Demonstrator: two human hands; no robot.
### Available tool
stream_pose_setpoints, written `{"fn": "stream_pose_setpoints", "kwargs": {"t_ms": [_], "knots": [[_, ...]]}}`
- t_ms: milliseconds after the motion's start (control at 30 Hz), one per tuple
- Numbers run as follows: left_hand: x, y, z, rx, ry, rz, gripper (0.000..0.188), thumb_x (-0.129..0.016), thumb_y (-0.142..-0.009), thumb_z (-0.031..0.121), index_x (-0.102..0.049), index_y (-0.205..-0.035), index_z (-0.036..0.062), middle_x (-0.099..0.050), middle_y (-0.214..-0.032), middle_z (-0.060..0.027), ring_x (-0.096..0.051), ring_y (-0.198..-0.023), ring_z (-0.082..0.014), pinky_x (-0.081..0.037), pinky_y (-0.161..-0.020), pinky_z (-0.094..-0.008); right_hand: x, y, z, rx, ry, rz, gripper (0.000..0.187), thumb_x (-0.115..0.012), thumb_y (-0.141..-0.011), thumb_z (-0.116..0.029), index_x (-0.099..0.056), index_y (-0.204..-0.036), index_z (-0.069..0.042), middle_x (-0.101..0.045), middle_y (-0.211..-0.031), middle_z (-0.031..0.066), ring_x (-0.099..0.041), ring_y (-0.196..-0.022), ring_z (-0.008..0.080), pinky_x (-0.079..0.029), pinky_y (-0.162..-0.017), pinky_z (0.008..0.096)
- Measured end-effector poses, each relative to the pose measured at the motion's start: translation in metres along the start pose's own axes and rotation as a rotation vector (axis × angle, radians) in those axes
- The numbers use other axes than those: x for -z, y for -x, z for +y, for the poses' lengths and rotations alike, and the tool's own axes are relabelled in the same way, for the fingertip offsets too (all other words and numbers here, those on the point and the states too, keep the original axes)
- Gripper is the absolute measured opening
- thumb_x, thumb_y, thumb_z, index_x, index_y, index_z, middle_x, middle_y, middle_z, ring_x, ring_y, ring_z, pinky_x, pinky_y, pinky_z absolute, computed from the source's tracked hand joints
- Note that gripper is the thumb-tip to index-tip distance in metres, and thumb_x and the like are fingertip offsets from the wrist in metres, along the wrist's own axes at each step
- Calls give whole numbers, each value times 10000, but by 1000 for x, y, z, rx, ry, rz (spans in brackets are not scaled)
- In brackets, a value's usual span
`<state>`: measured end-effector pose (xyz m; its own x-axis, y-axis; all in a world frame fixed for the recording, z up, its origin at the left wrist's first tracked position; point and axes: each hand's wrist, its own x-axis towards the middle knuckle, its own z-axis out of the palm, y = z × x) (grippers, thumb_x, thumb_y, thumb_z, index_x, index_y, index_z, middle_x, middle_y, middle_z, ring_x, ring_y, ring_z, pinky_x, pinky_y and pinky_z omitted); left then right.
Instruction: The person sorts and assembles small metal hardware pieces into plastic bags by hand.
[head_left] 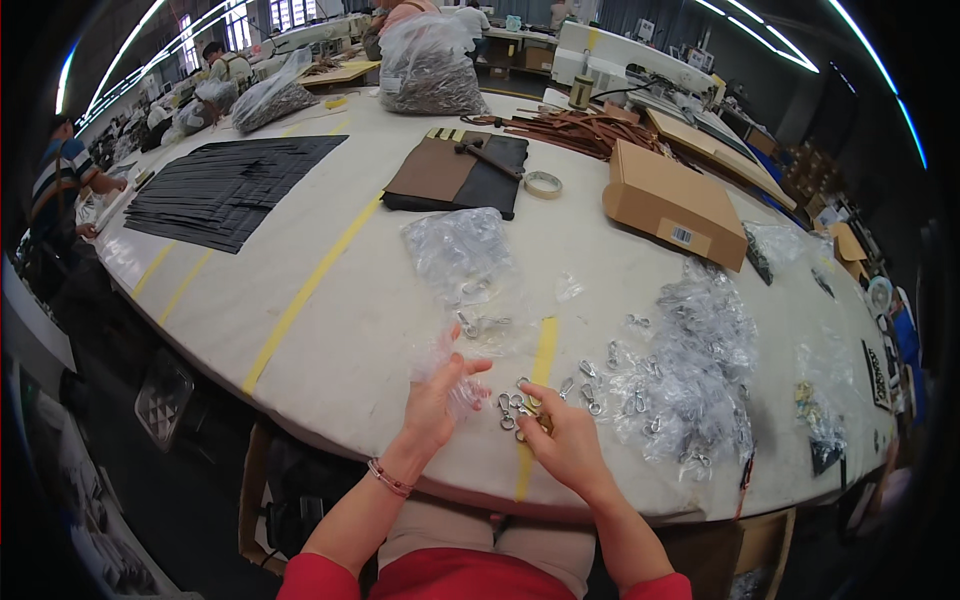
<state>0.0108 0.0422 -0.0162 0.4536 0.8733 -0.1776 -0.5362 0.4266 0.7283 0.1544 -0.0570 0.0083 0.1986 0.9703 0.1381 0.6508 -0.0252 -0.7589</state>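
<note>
My left hand (436,402) has a small clear plastic bag (468,392) in its grasp, with the film spread around its partly stretched fingers. To its right, my right hand (568,440) reaches down to the table with thumb and index finger curled around a small cluster of metal swivel snap hooks (507,408). Part of that cluster is hidden behind the fingers. More loose snap hooks (590,375) lie to the right of it. Beyond my left hand rests a clear bag (455,245), with a few snap hooks near its lower end.
A heap of clear plastic bags (700,350) with snap hooks spreads on the right. Farther back are a cardboard box (672,205), a tape roll (543,184), a hammer (490,158) on brown and black pieces, black strips (235,185) and a large filled bag (430,70). Other people work beyond.
</note>
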Motion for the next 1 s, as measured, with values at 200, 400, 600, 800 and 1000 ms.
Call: {"fn": "stream_pose_setpoints", "kwargs": {"t_ms": [200, 400, 600, 800, 1000], "knots": [[3, 29, -16, 224, -140, -306, 319, -470, -851, 157, -460, -1129, -1, -569, -750, -59, -528, -637, -100, -425, -535, -238, 5, -12, 1, -171, -605, -38, 352, -620, -741, -135, -532, -1057, -8, -544, -614, 2, -477, -533, 39, -351, -459, 198], [6, 38, -17, 401, -131, -354, 217, -512, -834, 154, -538, -996, 11, -511, -669, 0, -467, -588, -55, -372, -499, -187, -1, -21, 14, -94, -452, 76, 195, -609, -751, -111, -605, -897, 19, -529, -611, -17, -419, -525, 33, -337, -480, 173], [22, 32, 10, 138, -300, -223, 87, -542, -793, 112, -561, -799, 27, -495, -642, 8, -456, -552, -48, -336, -478, -169, 32, -30, 17, -34, -685, -121, 164, -586, -771, -95, -507, -666, 2, -529, -652, -4, -465, -586, 57, -377, -524, 198], [-8, 29, 5, 325, -304, -369, 79, -598, -763, 93, -553, -792, 35, -537, -669, -23, -511, -584, -86, -379, -473, -198, 17, -36, -14, -5, -552, -271, 142, -589, -774, -112, -515, -737, 4, -530, -620, 16, -472, -566, 62, -391, -509, 213], [-4, 41, -1, 413, -71, -251, 88, -604, -758, 67, -547, -815, 32, -538, -674, -24, -507, -583, -87, -390, -492, -204, 2, -39, -19, 79, -393, -130, 113, -597, -763, -108, -544, -752, -8, -555, -617, 26, -470, -568, 52, -369, -495, 210]]}}
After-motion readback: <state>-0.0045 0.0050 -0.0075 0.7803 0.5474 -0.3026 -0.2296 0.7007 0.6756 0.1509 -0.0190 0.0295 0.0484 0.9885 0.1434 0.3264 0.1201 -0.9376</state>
